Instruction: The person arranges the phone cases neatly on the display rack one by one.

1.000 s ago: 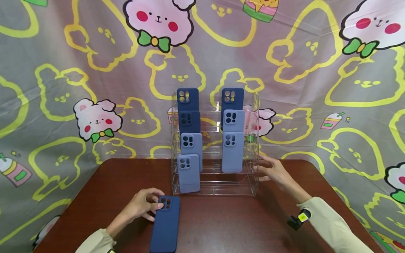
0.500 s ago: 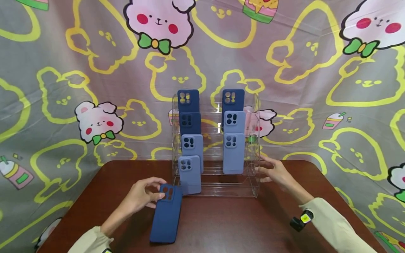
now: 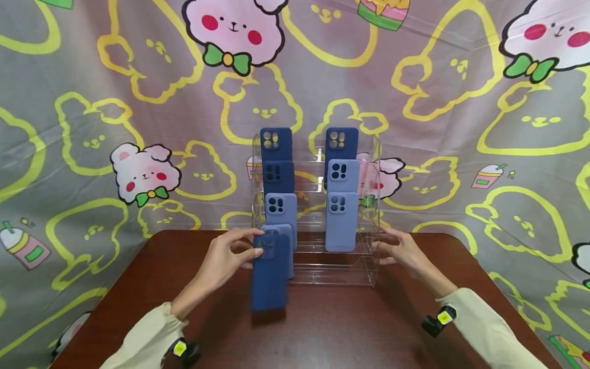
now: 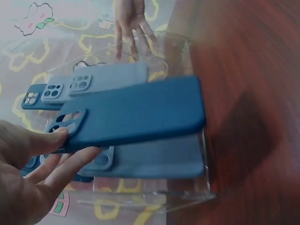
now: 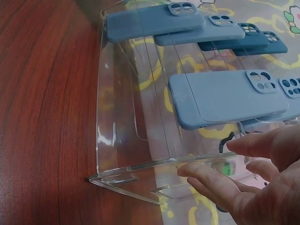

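My left hand [image 3: 226, 261] pinches a dark blue phone case [image 3: 269, 279] at its camera-cutout end, thumb in front and fingers behind. The case hangs in front of the lower left of a clear tiered stand [image 3: 313, 274], overlapping a light blue case in the head view. Past it in the left wrist view, a pale blue case [image 4: 112, 77] lies on the stand. At the stand's right side, my right hand [image 3: 405, 256] has its fingers extended and spread, fingertips right at the clear side panel [image 5: 136, 165].
Two columns of phone cases stand on the tiers: dark blue cases [image 3: 342, 143] at the top, light blue cases [image 3: 341, 225] lower down. The brown table [image 3: 350, 328] carries the stand, and a patterned cloth [image 3: 295, 77] hangs behind it.
My left hand has lifted the dark blue phone case from low on the table, up and forward to the right, toward the stand's lower left. The right hand stays at the stand's side.
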### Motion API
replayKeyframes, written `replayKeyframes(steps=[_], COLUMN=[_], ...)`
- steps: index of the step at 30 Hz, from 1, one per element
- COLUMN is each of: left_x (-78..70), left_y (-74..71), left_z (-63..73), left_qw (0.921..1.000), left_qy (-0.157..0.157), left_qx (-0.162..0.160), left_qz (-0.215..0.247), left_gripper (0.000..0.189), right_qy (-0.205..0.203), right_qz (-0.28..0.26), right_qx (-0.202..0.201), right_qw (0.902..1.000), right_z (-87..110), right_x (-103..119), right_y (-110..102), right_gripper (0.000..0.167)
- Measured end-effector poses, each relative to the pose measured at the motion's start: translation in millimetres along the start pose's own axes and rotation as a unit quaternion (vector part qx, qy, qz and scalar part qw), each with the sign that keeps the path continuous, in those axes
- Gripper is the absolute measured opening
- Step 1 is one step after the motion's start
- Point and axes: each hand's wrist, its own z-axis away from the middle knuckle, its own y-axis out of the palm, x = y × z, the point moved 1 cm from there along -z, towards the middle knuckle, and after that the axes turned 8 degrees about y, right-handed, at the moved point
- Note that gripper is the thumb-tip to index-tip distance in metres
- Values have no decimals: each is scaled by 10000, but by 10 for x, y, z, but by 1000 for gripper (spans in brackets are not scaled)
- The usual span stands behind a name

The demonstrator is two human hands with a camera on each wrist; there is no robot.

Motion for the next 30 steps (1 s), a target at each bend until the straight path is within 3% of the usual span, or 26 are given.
replayKeyframes(steps=[10,14,17,20,30], left_x=[-57,-103,-132,-139,-55], left_y=[222,362,486,621,1096], left_z=[-400,-535,-613,-672,-787], left_qw=[9984,9944,9857,9796,9750], left_qy=[462,1029,1535,1815,2071], left_qx=[-86,-142,-221,-297,-598], left_qz=[307,-185,-660,-810,-532], left_gripper=[41,40,39,38,38], right_qy=[14,0,-9,22,-3], right_qz=[63,38,36,71,118], right_qx=[-40,-52,-66,-100,-193], right_qw=[10000,10000,10000,9999,9997], right_z=[-32,-25,-6,0,11], right_x=[21,30,17,11,-2], right_y=[-12,4,18,22,8], right_gripper=[69,69,68,68,67])
